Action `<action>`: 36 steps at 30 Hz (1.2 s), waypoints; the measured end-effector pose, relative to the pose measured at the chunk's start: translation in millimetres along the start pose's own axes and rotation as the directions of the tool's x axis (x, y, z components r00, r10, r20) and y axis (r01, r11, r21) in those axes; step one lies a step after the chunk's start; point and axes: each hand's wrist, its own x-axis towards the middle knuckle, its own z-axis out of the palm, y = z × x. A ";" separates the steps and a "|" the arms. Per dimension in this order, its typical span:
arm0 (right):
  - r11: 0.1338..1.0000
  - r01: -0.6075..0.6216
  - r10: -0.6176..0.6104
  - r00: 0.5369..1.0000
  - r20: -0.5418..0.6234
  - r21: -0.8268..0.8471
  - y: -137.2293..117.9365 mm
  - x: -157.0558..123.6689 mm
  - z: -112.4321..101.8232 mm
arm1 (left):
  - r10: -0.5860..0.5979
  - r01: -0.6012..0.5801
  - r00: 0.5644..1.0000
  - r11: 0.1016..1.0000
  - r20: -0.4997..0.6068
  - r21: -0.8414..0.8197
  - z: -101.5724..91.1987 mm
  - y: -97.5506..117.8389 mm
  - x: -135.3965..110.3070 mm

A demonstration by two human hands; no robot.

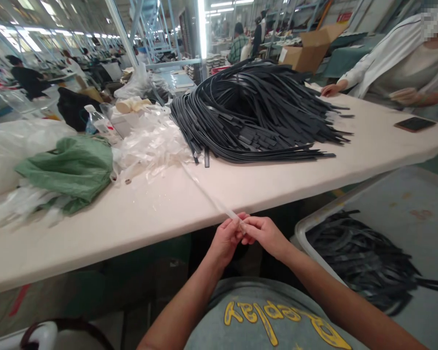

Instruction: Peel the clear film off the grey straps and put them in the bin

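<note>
Now: clear sleeve (208, 194), a long narrow strip of transparent film, lies stretched from the near side of the black strap pile (255, 112) across the counter (149, 214) to its near edge, where both hands meet on its end; left hand (224, 240) grip closed, thumb and fingertips pinching the tip; right hand (264, 234) grip closed likewise on the same tip, touching the left; whether the end is parted cannot be told.

Judgement: sleeve very light, limp, probably slick; would sag and twist if held mid-length, so a pinch at the very end suits it; may tear under a hard pull.

Left of the strap pile, a heap of clear sleeves (149, 141), the held one trailing from it; further left, a green bag (73, 167). Right of the pile and nearer, off the counter, a tray (405, 204) holding more black straps (365, 257). Beyond the pile, a co-worker's hand (330, 90) rests on the counter; a phone (414, 124) lies near it.
</note>
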 end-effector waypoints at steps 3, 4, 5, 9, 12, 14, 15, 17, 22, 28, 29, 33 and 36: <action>1.000 -0.009 0.009 1.000 0.025 0.005 6.6 -5.9 -1.8 | 0.017 -0.019 1.000 0.997 0.022 0.081 -3.1 -7.3 -5.4; 1.000 0.003 -0.003 0.999 0.033 -0.011 7.6 -7.1 -2.2 | 0.040 -0.041 0.999 0.991 0.017 0.129 -4.6 -8.5 -7.5; 0.998 0.027 -0.026 0.999 0.036 -0.049 8.0 -8.0 -2.5 | 0.064 -0.064 0.998 0.981 0.007 0.185 -6.1 -8.9 -9.3; 0.925 0.145 -0.153 0.988 0.007 -0.351 6.2 -11.4 -2.8 | 0.136 -0.113 0.987 0.966 -0.085 0.231 -9.2 -0.7 -10.3; 0.893 0.136 -0.126 0.991 0.052 -0.429 4.7 -15.2 -5.3 | 0.095 -0.090 0.974 0.995 -0.207 0.032 -10.3 11.3 -5.8; 0.898 0.097 -0.069 0.994 0.079 -0.429 3.2 -15.6 -8.9 | 0.060 -0.068 0.964 0.997 -0.259 -0.023 -12.2 17.6 -3.6; 0.899 0.082 -0.057 0.996 0.070 -0.430 1.9 -14.0 -11.0 | 0.053 -0.060 0.961 0.998 -0.270 -0.019 -13.6 19.5 -3.3; 0.902 0.091 -0.089 0.996 0.024 -0.422 -2.8 -5.3 -14.2 | 0.050 -0.049 0.963 0.999 -0.266 0.013 -16.4 20.4 -4.1; 0.870 0.178 -0.141 0.983 0.114 -0.460 -23.3 40.5 -3.7 | 0.045 -0.028 0.977 0.996 -0.210 0.083 -20.5 13.9 -9.8; 0.831 0.236 -0.127 0.962 0.241 -0.504 -42.6 71.6 27.2 | 0.066 -0.022 0.970 0.983 -0.235 0.185 -27.4 16.8 -15.8; 0.821 0.251 -0.139 0.959 0.248 -0.512 -43.9 72.1 30.8 | 0.065 -0.017 0.969 0.980 -0.237 0.199 -28.7 18.7 -16.8; 0.734 0.292 -0.184 0.955 0.234 -0.613 -44.1 71.7 39.5 | 0.078 -0.019 0.969 0.969 -0.235 0.245 -28.4 24.5 -20.6; 0.628 0.289 -0.201 0.957 0.208 -0.722 -41.5 72.5 41.4 | 0.055 -0.001 0.976 0.969 -0.213 0.246 -24.1 26.4 -23.4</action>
